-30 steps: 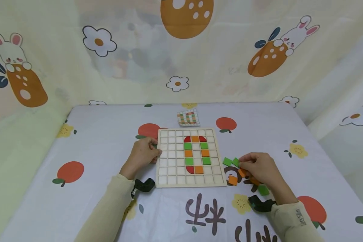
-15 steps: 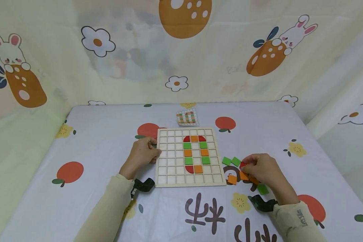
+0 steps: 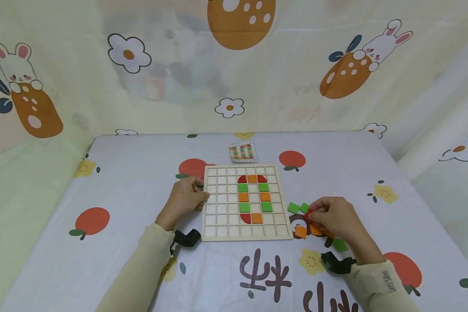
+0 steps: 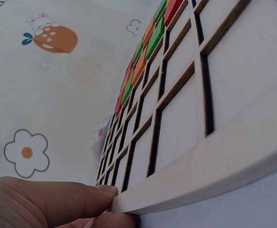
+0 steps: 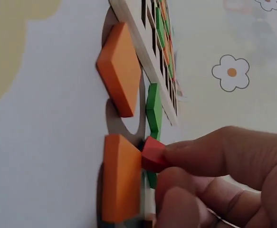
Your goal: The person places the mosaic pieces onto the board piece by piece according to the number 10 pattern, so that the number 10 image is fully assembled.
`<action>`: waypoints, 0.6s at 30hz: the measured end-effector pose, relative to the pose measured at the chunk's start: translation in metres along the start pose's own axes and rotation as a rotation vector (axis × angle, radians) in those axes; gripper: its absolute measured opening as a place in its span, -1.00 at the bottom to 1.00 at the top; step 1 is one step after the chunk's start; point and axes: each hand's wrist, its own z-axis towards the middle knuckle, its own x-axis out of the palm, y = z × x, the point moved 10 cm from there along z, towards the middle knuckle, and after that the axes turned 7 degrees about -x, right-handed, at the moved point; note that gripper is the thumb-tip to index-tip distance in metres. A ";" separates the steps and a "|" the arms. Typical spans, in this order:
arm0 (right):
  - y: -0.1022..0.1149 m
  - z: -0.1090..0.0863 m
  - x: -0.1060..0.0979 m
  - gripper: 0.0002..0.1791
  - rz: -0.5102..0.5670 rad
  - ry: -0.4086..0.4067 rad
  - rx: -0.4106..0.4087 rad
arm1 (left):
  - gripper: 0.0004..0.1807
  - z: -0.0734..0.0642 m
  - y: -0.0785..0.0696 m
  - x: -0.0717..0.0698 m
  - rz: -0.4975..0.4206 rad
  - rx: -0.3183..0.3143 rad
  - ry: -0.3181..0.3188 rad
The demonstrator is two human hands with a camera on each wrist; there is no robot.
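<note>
A wooden grid board [image 3: 221,203] lies mid-table. Red rounded pieces and orange and green squares sit in its cells as a tall ring, with a bare cell at the lower right corner. My left hand [image 3: 182,201] pinches the board's left edge, thumb on the rim [image 4: 209,185] in the left wrist view. To the right of the board, my right hand [image 3: 335,216] holds a small red tile [image 5: 153,154] between thumb and fingertip, low over the loose tiles. Orange tiles [image 5: 121,71] and green tiles [image 3: 293,208] lie around it, some partly hidden by the hand.
A small printed card [image 3: 243,151] with a coloured grid pattern lies behind the board. Another green tile [image 3: 339,245] lies below the right hand. A black wrist mount [image 3: 187,238] is on the left sleeve, another [image 3: 337,263] on the right. A patterned curtain [image 3: 171,86] encloses the table.
The red tile, out of sight a second ago, now shows in my right fingertips and has shifted slightly left. My left hand stays at the board's edge.
</note>
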 end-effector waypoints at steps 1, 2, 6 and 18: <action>0.001 0.000 0.001 -0.78 0.015 -0.004 -0.005 | -0.66 0.000 0.000 0.000 0.000 0.001 0.000; 0.003 0.001 0.002 -0.79 0.030 -0.007 -0.011 | -0.66 0.000 0.000 0.000 -0.002 0.000 0.001; 0.013 0.004 0.012 -0.78 0.141 0.021 -0.055 | -0.66 0.000 0.000 0.000 -0.007 0.000 0.001; 0.044 0.013 0.060 -0.77 0.449 0.208 -0.060 | -0.64 0.002 0.003 0.002 -0.014 -0.016 0.009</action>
